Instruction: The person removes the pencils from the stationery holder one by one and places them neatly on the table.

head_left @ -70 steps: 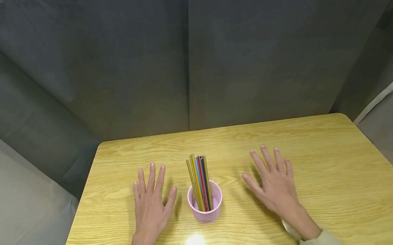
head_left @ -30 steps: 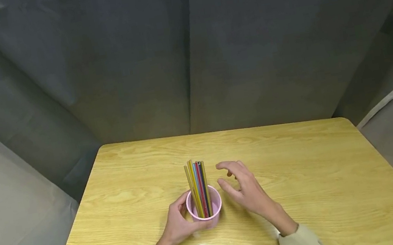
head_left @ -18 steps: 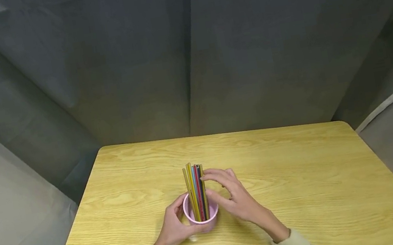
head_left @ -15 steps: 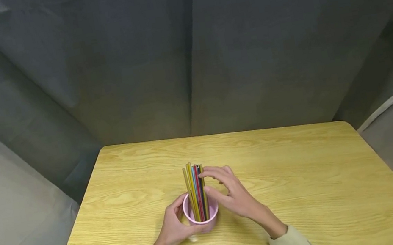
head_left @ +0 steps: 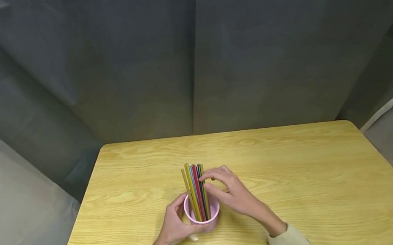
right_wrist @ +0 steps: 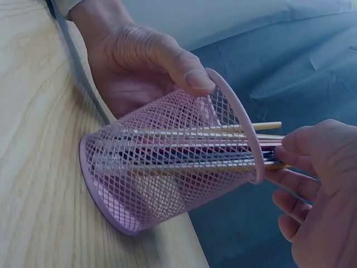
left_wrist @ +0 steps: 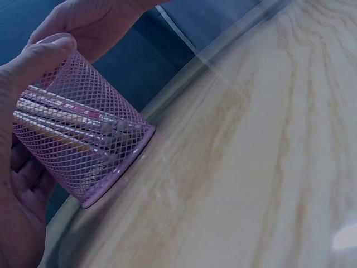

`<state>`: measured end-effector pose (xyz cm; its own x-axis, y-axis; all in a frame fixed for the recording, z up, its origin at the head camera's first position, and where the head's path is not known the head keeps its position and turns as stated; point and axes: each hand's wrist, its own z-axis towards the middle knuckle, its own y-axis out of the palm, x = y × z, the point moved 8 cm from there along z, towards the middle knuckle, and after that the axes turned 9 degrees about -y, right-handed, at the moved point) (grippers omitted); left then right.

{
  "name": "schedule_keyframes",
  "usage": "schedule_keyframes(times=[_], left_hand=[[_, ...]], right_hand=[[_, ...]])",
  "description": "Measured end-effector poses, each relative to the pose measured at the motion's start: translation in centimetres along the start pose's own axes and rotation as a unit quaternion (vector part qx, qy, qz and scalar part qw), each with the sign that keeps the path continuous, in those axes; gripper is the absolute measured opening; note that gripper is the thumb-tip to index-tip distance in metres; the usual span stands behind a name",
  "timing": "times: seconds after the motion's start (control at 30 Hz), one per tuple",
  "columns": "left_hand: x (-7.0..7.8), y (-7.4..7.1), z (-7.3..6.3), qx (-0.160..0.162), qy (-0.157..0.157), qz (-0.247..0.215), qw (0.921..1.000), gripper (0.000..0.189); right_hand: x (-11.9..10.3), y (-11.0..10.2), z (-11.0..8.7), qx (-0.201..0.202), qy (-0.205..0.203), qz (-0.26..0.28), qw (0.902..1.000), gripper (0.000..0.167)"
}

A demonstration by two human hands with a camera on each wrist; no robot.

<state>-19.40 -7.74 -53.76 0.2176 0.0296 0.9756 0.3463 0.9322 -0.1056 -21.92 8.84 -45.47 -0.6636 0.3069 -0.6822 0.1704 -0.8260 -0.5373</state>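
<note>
A pink mesh pencil cup (head_left: 216,212) stands upright on the table, with several colored pencils (head_left: 190,179) leaning in it. My left hand (head_left: 174,228) grips the cup from the left, its thumb across the near side just under the rim, as the right wrist view also shows. From the right, my right hand (head_left: 235,193) reaches over the rim. Its thumb and index finger pinch a dark pencil (right_wrist: 270,153) at the right of the bunch, and a yellow pencil (right_wrist: 277,166) lies right against the same fingers. The other right fingers are loosely bent.
The wood-grain table (head_left: 305,174) extends to both sides and behind the cup. Dark grey cloth (head_left: 133,64) hangs beyond its far edge, and lighter cloth (head_left: 10,212) hangs at the left. A bright glare spot lies near the front.
Both hands were spread flat beside the cup; the left has taken hold of it and the right has come in to the pencils. Lately the dark pencil has parted slightly from the red one.
</note>
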Motion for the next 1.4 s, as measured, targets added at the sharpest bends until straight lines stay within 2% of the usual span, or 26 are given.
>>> schedule_keyframes(times=[0.23, 0.47, 0.6, 0.8, 0.97, 1.13, 1.4], left_hand=[[0.1, -0.4, 0.2, 0.010, 0.015, -0.006, 0.9998, 0.090], [-0.1, -0.7, 0.0, 0.009, -0.002, 0.001, 1.0000, 0.090], [-0.1, -0.9, 0.1, 0.008, -0.007, 0.005, 0.9999, 0.090], [-0.2, -1.8, 0.0, 0.024, -0.015, 0.010, 0.9996, 0.089], [-0.2, -2.2, 0.1, 0.021, 0.003, 0.005, 0.9998, 0.088], [-0.4, -2.3, 0.0, 0.017, 0.010, 0.002, 0.9998, 0.087], [-0.5, -2.3, -0.7, 0.026, 0.002, -0.001, 0.9997, 0.087]], right_hand=[[-0.5, -0.8, 0.6, 0.011, -0.039, -0.041, 0.9983, 0.034], [-0.4, -0.7, 0.5, 0.007, -0.031, -0.031, 0.9990, 0.028], [-0.3, -0.4, 0.4, -0.012, -0.020, -0.011, 0.9997, 0.032], [-0.1, 0.5, 0.4, -0.053, -0.007, 0.005, 0.9986, 0.045], [0.0, 0.2, 0.3, -0.038, 0.000, -0.018, 0.9991, 0.039], [-0.2, 0.3, 0.3, -0.027, -0.013, -0.023, 0.9993, 0.033], [-0.5, 0.7, 0.4, -0.035, -0.024, 0.008, 0.9991, 0.031]])
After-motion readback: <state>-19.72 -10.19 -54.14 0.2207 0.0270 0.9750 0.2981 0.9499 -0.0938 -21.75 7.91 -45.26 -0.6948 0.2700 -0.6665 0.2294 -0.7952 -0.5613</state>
